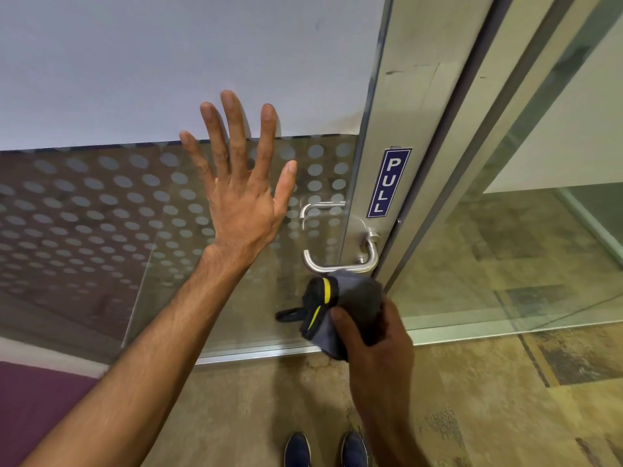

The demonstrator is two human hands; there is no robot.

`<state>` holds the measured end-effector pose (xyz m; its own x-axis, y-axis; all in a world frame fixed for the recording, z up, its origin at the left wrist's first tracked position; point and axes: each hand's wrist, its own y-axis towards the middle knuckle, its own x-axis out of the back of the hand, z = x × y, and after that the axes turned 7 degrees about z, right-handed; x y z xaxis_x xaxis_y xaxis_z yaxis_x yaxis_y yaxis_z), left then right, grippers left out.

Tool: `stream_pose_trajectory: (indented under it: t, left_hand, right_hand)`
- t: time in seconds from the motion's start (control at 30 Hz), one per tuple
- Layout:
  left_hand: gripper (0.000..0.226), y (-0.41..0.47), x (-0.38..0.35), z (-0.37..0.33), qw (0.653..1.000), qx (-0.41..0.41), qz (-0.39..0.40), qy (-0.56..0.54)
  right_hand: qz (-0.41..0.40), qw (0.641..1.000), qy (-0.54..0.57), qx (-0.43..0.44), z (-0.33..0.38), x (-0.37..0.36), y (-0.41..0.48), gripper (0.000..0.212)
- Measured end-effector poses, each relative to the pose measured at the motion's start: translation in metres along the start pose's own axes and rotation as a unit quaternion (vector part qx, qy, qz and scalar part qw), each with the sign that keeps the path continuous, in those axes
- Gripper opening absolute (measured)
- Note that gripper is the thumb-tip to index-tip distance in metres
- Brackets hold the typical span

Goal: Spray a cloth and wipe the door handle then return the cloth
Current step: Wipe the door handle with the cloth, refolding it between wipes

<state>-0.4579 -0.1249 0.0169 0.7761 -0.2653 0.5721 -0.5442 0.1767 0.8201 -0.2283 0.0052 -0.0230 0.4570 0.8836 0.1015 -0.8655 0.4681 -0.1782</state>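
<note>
Right hand (374,335) clenched on grey cloth (340,308), just under door handle (340,264); left hand (242,193) spread flat, empty. Best wrapped fully round the bar, rubbed end to end.

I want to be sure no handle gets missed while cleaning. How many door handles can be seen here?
2: the silver metal lever handle on the near side, just above the bunched grey cloth, and a second silver handle seen through the glass on the far side.

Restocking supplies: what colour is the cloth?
Grey cloth with a yellow stripe and black edging, seen in the head view.
</note>
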Motion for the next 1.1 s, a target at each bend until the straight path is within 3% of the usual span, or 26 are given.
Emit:
stream_pose_trajectory:
  t: [0.07, 0.13, 0.23, 0.37, 0.43, 0.57, 0.73, 0.93, 1.1]
  left_hand:
    - [0.068, -0.001, 0.000, 0.000, 1.000, 0.000, 0.004, 0.000]
    - [0.067, 0.000, 0.001, 0.000, 1.000, 0.001, 0.007, -0.002]
    - [0.068, 0.000, 0.002, -0.001, 1.000, 0.002, 0.011, 0.001]
    - [0.068, 0.000, 0.001, -0.002, 1.000, 0.004, 0.009, 0.007]
    - [0.067, 0.000, 0.001, -0.002, 1.000, 0.005, 0.007, 0.010]
    - [0.066, 0.001, 0.000, -0.002, 1.000, 0.000, 0.003, 0.016]
    - [0.066, 0.000, -0.002, -0.001, 1.000, 0.005, 0.002, 0.007]
    - [0.067, 0.000, -0.001, 0.000, 1.000, 0.003, 0.001, 0.016]
    - [0.068, 0.001, -0.001, 0.000, 1.000, 0.003, 0.003, 0.017]
  right_hand:
    - [-0.011, 0.990, -0.114, 0.080, 0.014, 0.002, 0.005, 0.068]
    - [0.026, 0.946, -0.285, 0.155, 0.020, -0.005, 0.020, 0.074]
    - [0.108, 0.819, -0.551, 0.118, 0.024, -0.036, 0.048, 0.073]
    - [0.043, 0.680, -0.719, 0.136, 0.028, -0.078, 0.052, 0.051]
    - [0.017, 0.660, -0.734, 0.160, 0.018, -0.091, 0.058, 0.049]
    - [0.038, 0.657, -0.732, 0.174, 0.004, -0.099, 0.073, 0.056]
    - [0.044, 0.647, -0.704, 0.291, -0.010, -0.086, 0.091, 0.035]
    - [-0.007, 0.551, -0.701, 0.453, -0.025, -0.069, 0.108, 0.028]
    - [-0.005, 0.509, -0.675, 0.534, -0.024, -0.051, 0.109, 0.054]
